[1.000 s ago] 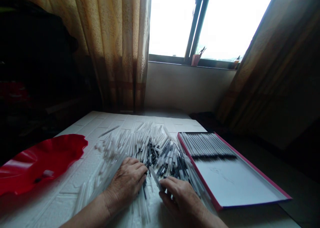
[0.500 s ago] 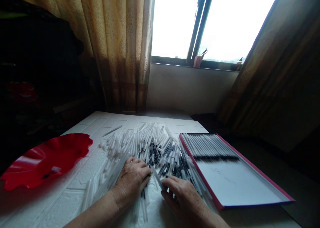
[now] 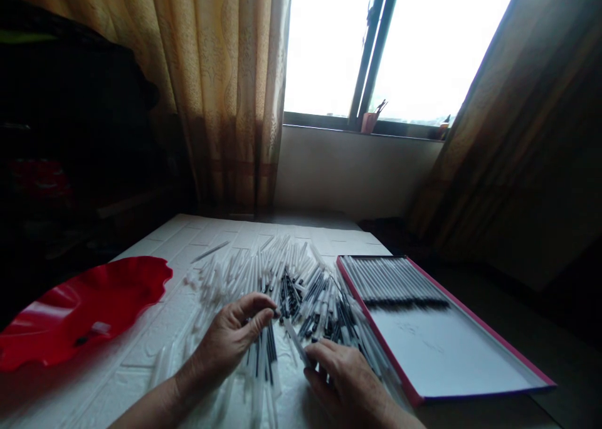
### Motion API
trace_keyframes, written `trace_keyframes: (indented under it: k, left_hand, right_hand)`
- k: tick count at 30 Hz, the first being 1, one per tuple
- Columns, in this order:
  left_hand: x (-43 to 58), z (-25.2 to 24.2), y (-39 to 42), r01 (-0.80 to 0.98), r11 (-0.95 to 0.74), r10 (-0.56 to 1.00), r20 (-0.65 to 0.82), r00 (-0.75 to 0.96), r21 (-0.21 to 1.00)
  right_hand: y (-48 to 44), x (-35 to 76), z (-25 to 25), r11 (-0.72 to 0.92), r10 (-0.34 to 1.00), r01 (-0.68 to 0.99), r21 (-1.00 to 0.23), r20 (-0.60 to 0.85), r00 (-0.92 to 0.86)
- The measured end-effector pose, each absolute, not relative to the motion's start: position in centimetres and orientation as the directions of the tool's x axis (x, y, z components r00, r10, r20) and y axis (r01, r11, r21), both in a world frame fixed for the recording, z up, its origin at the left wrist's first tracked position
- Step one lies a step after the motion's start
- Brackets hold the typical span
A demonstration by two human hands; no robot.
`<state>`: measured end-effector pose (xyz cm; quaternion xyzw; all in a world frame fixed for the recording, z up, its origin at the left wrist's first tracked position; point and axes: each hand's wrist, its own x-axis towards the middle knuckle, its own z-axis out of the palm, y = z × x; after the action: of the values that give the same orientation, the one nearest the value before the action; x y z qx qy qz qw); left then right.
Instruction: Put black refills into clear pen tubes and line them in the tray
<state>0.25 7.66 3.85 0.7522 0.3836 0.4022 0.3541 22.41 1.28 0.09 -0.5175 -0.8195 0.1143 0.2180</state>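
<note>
A heap of white pen barrels and black-tipped refills (image 3: 282, 278) is spread over the middle of the white table (image 3: 155, 347). My left hand (image 3: 230, 341) hovers over the heap's near edge, thumb and fingers pinched on a thin black-tipped refill (image 3: 273, 316). My right hand (image 3: 345, 382) rests on the table beside it, fingers closed around a white pen barrel (image 3: 295, 341) that points up and left toward the left hand. A flat pink-edged box (image 3: 470, 379) on the right holds a neat row of finished pens (image 3: 392, 280) at its far end.
A red wavy-rimmed dish (image 3: 70, 310) sits at the table's left edge with a small piece or two in it. Curtains and a bright window stand behind the table. The space to the left is dark.
My left hand has lifted off the heap and drawn back a little, its fingers now pinched on a refill. My right hand has stayed put with the barrel.
</note>
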Motion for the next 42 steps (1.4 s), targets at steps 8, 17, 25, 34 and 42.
trace_keyframes:
  k: [8, 17, 25, 34, 42]
  left_hand:
    - [0.9, 4.3, 6.9, 0.029, -0.127, 0.936, 0.110, 0.333, 0.991]
    - [0.8, 4.4, 7.0, 0.021, -0.087, 0.943, 0.075, 0.323, 0.996]
    - [0.6, 4.5, 7.1, 0.117, -0.268, 0.915, 0.214, 0.343, 0.956]
    - [0.0, 5.5, 7.1, 0.176, -0.340, 0.891, 0.256, 0.374, 0.924]
    - [-0.5, 5.1, 7.8, 0.090, -0.037, 0.949, 0.006, 0.314, 0.995]
  right_hand:
    - [1.3, 22.3, 0.2, 0.446, 0.894, 0.793, -0.415, 0.237, -0.380]
    - [1.0, 22.3, 0.7, 0.453, 0.890, 0.783, -0.426, 0.254, -0.378]
    - [1.1, 22.3, 0.7, 0.442, 0.896, 0.796, -0.413, 0.247, -0.370]
    - [0.8, 21.9, 0.5, 0.513, 0.847, 0.766, -0.388, 0.371, -0.380]
    - [0.8, 22.2, 0.4, 0.541, 0.809, 0.680, -0.495, 0.526, -0.261]
